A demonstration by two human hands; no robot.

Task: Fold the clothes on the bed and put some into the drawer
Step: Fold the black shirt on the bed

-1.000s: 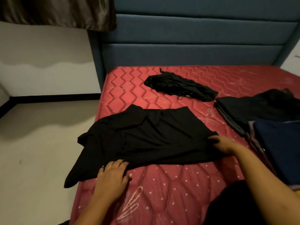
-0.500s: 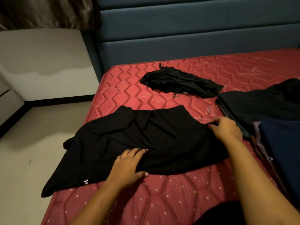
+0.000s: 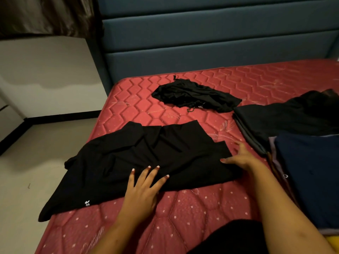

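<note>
On near left of red quilted bed [image 3: 183, 217]: one black fabric garment [image 3: 146, 158] spread flat. Left hand [image 3: 142, 187] pressing its near edge, fingers splayed; right hand [image 3: 242, 158] touching its right edge, fingers straight. Farther off, one crumpled black garment [image 3: 196, 96]. Just right, two stacks: folded black pile [image 3: 286, 120], folded navy pile [image 3: 311, 171].

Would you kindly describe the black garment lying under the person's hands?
The black garment is matte cloth, creased and partly folded, with white lettering near its lower left corner. It lies on the red mattress, left end overhanging the edge. The left hand rests flat on its near edge; the right hand touches its right end.
</note>
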